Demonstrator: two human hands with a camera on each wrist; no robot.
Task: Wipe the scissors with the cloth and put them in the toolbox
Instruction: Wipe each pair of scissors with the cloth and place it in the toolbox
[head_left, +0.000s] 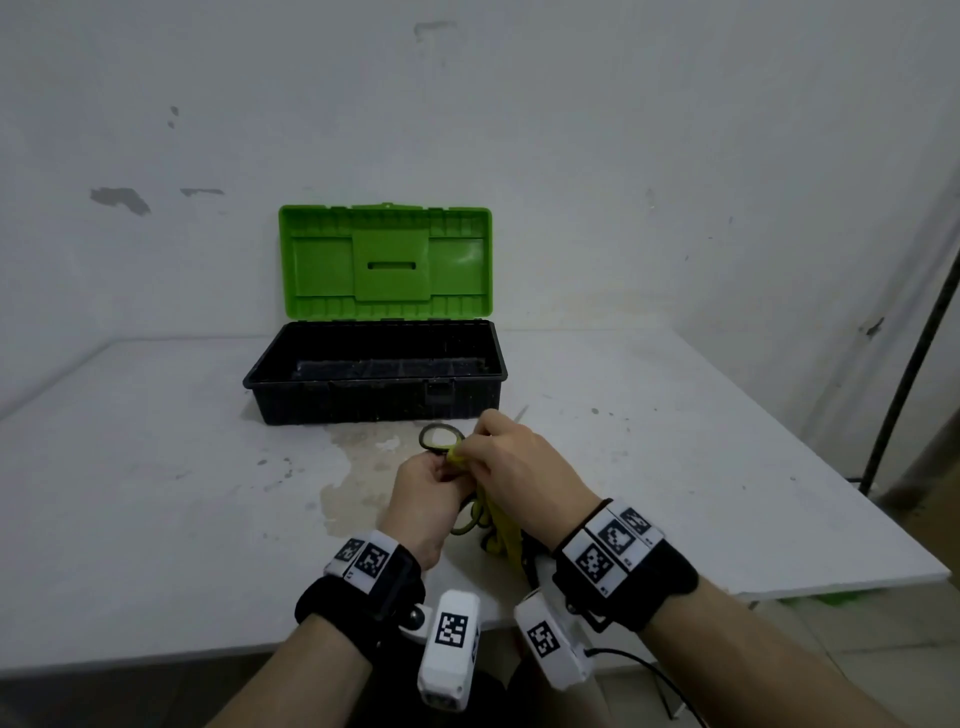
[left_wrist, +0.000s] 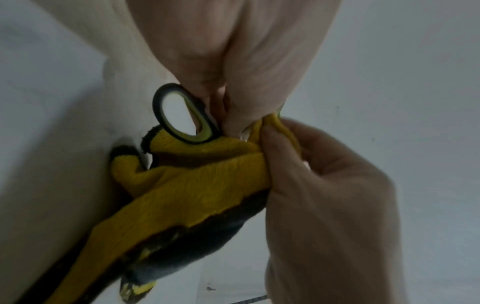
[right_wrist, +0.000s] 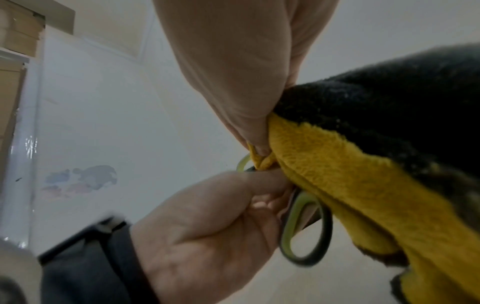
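Black scissors with green-lined handle loops (head_left: 440, 437) are held above the table in front of the toolbox. My left hand (head_left: 445, 472) grips them by the handles; one loop (left_wrist: 182, 115) sticks out beside its fingers. A yellow cloth with black edging (left_wrist: 197, 181) is folded round the scissors, and my right hand (head_left: 470, 448) pinches it there; the rest hangs down between my wrists. A thin blade tip (head_left: 521, 413) pokes out beyond my right hand. The right wrist view shows the cloth (right_wrist: 337, 164), my right hand (right_wrist: 262, 152) and a loop (right_wrist: 306, 230). The rest of the blades is hidden.
The black toolbox (head_left: 374, 400) stands open at the back of the white table (head_left: 156, 493), its green lid (head_left: 384, 260) upright against the wall. A stained patch (head_left: 353, 499) marks the table left of my hands. A dark pole (head_left: 914, 343) stands at the right.
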